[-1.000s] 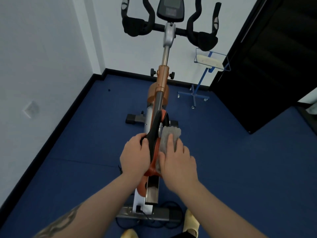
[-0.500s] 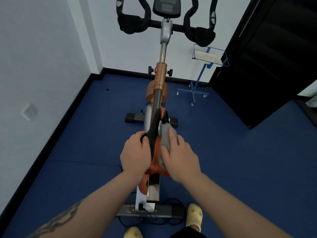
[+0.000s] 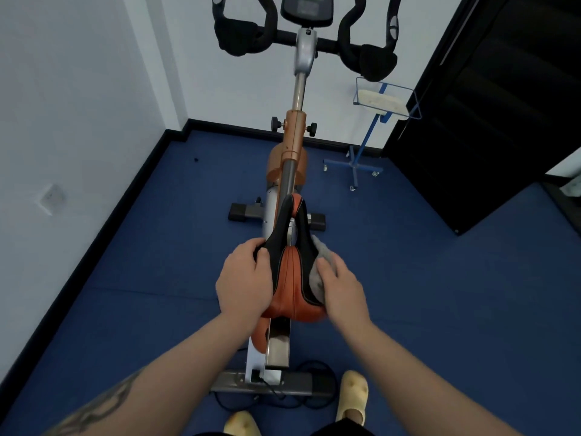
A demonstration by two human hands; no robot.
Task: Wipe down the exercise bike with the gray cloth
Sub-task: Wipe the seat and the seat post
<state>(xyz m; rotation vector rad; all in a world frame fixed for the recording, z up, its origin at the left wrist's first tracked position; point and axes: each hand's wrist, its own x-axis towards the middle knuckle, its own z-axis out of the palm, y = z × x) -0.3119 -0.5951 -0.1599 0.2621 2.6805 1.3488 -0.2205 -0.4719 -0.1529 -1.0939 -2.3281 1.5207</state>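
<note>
Orange and black leather covers the saddle (image 3: 294, 272) of the exercise bike (image 3: 294, 158), which stands on the blue floor (image 3: 440, 294) with its nose pointing away from us toward the white wall (image 3: 78, 89). We see our left hand (image 3: 243, 281) wrapped over the saddle's left edge, fingers curled round the black rim and gripping it. Our right hand (image 3: 341, 286) lies on the saddle's right flank with the gray cloth (image 3: 320, 256) bunched beneath it; the fingers bend over the cloth and press it against the side of the seat, and a fold of the cloth sticks out ahead of the fingertips. Whether the thumb pinches the cloth we cannot tell, as it is hidden.

Beyond the saddle the seat post and orange frame run up to the black handlebars (image 3: 245, 39) and the console (image 3: 306, 9) at the top of the view. A blue wheeled stand (image 3: 366, 143) carrying a wire basket sits near the wall, just right of the bike, beside a dark door (image 3: 503, 105). A black cable (image 3: 301, 401) loops on the floor around the rear stabiliser, and our yellow slippers (image 3: 352, 394) show at the bottom edge.
</note>
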